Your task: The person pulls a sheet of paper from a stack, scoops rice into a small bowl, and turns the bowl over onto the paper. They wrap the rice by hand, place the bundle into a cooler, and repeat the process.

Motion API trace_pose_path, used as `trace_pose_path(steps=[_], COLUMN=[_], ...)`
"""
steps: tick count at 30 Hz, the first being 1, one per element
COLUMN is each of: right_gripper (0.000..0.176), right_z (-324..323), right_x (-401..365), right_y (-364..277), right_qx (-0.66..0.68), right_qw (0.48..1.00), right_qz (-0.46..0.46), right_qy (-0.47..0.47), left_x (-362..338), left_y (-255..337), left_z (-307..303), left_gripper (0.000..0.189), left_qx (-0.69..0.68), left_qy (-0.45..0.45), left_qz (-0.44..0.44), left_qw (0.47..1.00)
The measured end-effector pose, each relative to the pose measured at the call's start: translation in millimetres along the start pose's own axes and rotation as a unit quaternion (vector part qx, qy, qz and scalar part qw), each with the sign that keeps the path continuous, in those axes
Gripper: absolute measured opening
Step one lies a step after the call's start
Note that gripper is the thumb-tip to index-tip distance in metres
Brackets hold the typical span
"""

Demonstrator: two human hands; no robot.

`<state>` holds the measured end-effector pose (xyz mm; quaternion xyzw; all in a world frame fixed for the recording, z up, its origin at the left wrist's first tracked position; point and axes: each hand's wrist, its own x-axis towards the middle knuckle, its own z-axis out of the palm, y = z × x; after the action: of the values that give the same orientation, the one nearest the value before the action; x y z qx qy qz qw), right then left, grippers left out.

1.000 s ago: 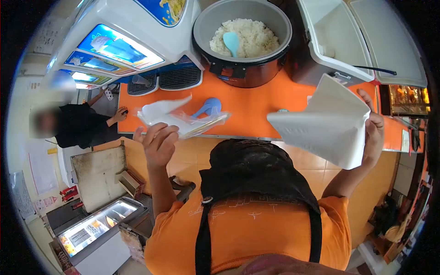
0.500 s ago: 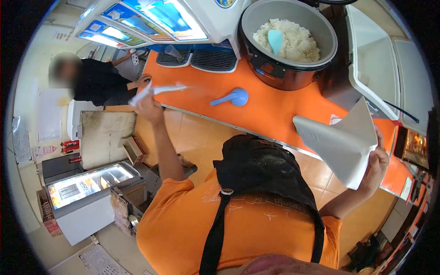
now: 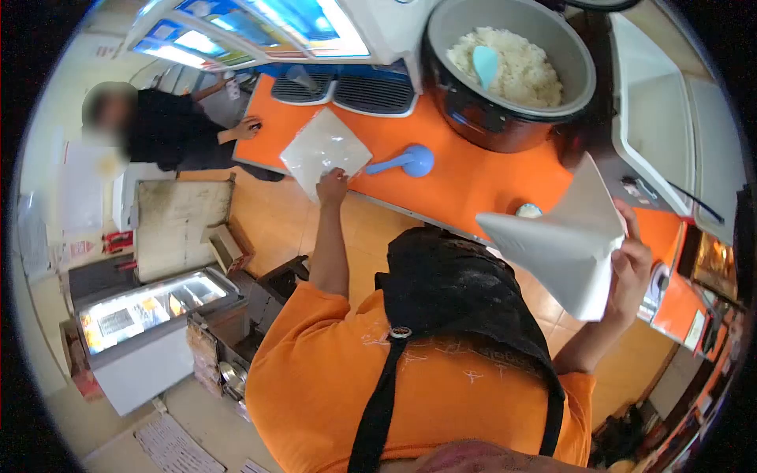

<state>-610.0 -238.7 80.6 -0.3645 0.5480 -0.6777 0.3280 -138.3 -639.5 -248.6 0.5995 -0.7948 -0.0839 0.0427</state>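
My left hand (image 3: 332, 186) is closed on the near corner of a shiny, translucent square sheet (image 3: 325, 150), which overlaps the left part of the orange counter (image 3: 355, 126). On the right, my right hand (image 3: 628, 272) grips the edge of a folded white paper (image 3: 560, 244), raised over the counter's front edge. A blue scoop (image 3: 414, 161) lies between them on the counter. Behind it stands a rice cooker (image 3: 505, 134) of white rice (image 3: 516, 67) with a light-blue paddle (image 3: 485, 65) in it.
A co-worker in black (image 3: 169, 130) stands at the counter's left end, one hand on it. Drip trays (image 3: 374, 94) sit under a lit machine at the back. An open white cooler box (image 3: 650, 118) is at the right. A small round item (image 3: 528, 210) lies near the white paper.
My left hand has moved right and toward me, and its sheet is now spread flat over the counter. The white paper in my right hand has shifted slightly left.
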Motion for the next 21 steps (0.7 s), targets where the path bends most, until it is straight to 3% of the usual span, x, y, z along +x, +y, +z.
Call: trace_pose_path(steps=[1,2,3,4,5,6,7,8,9,11,13,14,15,17,18,19,21], right_gripper=[0.014,0.019,0.032,0.052,0.065,0.063,0.053,0.037,0.025,0.016,0.014,0.012,0.012,0.010,0.013,0.013,0.019], right_z=[-2.6,3.8,15.7,27.4,21.5,53.9,50.7,30.0,33.2,10.5,54.8,41.8,33.6,24.0,23.2,20.7,24.0], right_x=[2.8,7.4,5.5,10.2,7.9,18.9,10.7,-1.2,5.1,3.1,22.2,22.6,22.2,14.3,12.1,11.1,8.1], right_y=[11.1,13.8,22.5,14.5,29.2,12.5,31.6,68.9,69.9,121.5,81.8,87.9,91.5,98.9,105.7,108.9,105.5], right_qx=[-0.010,-0.006,0.092,0.240,0.329,0.335,0.256,0.321,0.338,0.346,0.254,0.249,0.248,0.142,0.132,0.132,0.205], right_qw=[0.999,0.999,0.993,0.959,0.931,0.924,0.949,0.932,0.933,0.933,0.965,0.965,0.965,0.985,0.989,0.988,0.945], right_qz=[-0.035,-0.051,-0.032,0.099,0.127,0.124,0.057,0.060,0.070,0.098,-0.056,-0.013,-0.012,0.096,0.070,0.074,0.252], right_qy=[0.003,0.008,0.061,0.112,0.091,0.138,0.175,0.156,0.101,0.021,-0.020,-0.084,-0.080,-0.030,-0.022,-0.015,0.038], left_x=[6.1,1.9,-9.8,-21.3,-34.2,-47.2,-58.4,-69.8,-80.0,-93.3,-96.4,-96.6,-92.6,-84.6,-83.1,-81.7,-80.0], left_y=[11.1,41.7,82.7,121.0,156.3,187.9,209.2,226.0,248.8,280.7,285.0,284.9,281.4,267.2,268.7,270.6,276.1], left_z=[-1.1,-17.1,-48.8,-76.4,-90.8,-93.9,-87.8,-83.7,-95.4,-126.2,-147.8,-153.7,-156.3,-161.2,-173.2,-180.2,-190.0], left_gripper=[0.016,0.016,0.023,0.031,0.047,0.063,0.074,0.086,0.086,0.101,0.096,0.093,0.093,0.079,0.074,0.074,0.064], left_qx=[-0.101,-0.108,-0.253,-0.394,-0.501,-0.597,-0.719,-0.792,-0.792,-0.799,-0.799,-0.800,-0.798,-0.721,-0.712,-0.709,-0.715], left_qy=[-0.002,-0.019,-0.012,-0.007,-0.069,-0.126,-0.287,-0.427,-0.429,-0.572,-0.577,-0.581,-0.584,-0.493,-0.470,-0.477,-0.434], left_qz=[-0.007,0.011,0.035,0.052,0.061,0.065,0.045,0.019,0.021,-0.078,-0.062,-0.045,-0.047,0.077,0.039,0.036,0.017], left_qw=[0.995,0.994,0.967,0.918,0.861,0.789,0.631,0.435,0.433,0.169,0.155,0.142,0.141,0.481,0.520,0.519,0.548])
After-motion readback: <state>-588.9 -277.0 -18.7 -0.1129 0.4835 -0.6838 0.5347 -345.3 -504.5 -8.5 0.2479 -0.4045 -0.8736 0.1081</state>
